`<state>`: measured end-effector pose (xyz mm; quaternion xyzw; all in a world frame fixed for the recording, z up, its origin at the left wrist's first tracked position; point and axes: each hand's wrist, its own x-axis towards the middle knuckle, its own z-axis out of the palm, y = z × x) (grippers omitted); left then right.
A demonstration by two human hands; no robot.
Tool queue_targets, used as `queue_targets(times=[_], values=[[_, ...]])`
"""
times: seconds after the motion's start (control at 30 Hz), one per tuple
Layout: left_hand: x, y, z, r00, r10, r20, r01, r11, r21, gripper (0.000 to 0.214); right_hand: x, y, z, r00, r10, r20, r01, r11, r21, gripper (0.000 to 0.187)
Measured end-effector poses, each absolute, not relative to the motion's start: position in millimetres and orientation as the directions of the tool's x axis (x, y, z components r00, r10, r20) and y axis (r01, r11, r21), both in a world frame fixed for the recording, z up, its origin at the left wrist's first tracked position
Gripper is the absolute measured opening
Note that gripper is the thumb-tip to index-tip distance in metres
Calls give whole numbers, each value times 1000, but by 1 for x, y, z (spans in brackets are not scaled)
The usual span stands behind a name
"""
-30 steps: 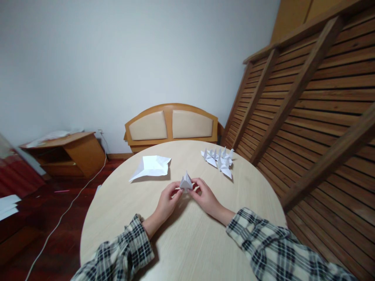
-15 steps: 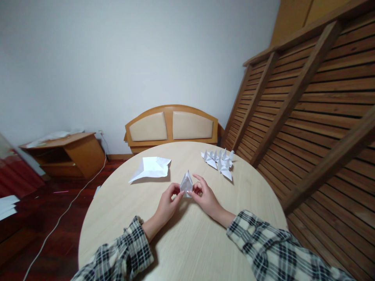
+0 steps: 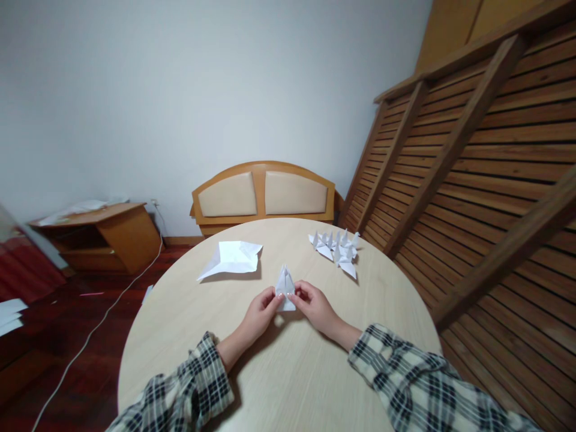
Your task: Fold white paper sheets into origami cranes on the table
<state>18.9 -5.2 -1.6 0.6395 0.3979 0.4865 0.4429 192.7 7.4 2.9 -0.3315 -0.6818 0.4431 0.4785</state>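
Between my two hands is a small folded white paper (image 3: pixel 285 282), its pointed end facing away from me and its flat edge toward me. My left hand (image 3: pixel 261 309) pinches its left side, thumb on top. On the right side my right hand (image 3: pixel 315 306) grips it the same way, with the fingers behind partly hidden. Both thumbs press near the middle of the paper, just above the round table. To the far right stand several folded paper cranes (image 3: pixel 338 247) in a cluster. A creased white sheet of paper (image 3: pixel 231 258) lies at the far left.
The round light wood table (image 3: pixel 189 336) fills the space before me. Behind it is a wooden headboard (image 3: pixel 261 195). A slatted wooden frame (image 3: pixel 450 180) leans at the right. A low cabinet (image 3: pixel 103 234) and a white cable (image 3: pixel 94 330) are at the left.
The folded paper now looks narrower, its sides drawn toward the middle. My right index finger, which was raised, has come down to the paper's edge.
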Motion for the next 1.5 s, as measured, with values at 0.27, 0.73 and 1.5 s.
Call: queue_targets(times=[0.27, 0.73, 1.5], values=[[20, -12, 8, 247, 952, 182, 72, -205, 976, 50, 191, 3, 2, -446, 839, 313, -59, 321, -945, 36], [30, 15, 12, 216, 928, 304, 112, -332, 936, 51, 180, 31, 1, -245, 889, 386, 5, 399, -917, 30], [31, 46, 5, 163, 973, 165, -114, -148, 982, 51, 178, 56, -13, -165, 825, 540, 278, 564, -777, 48]])
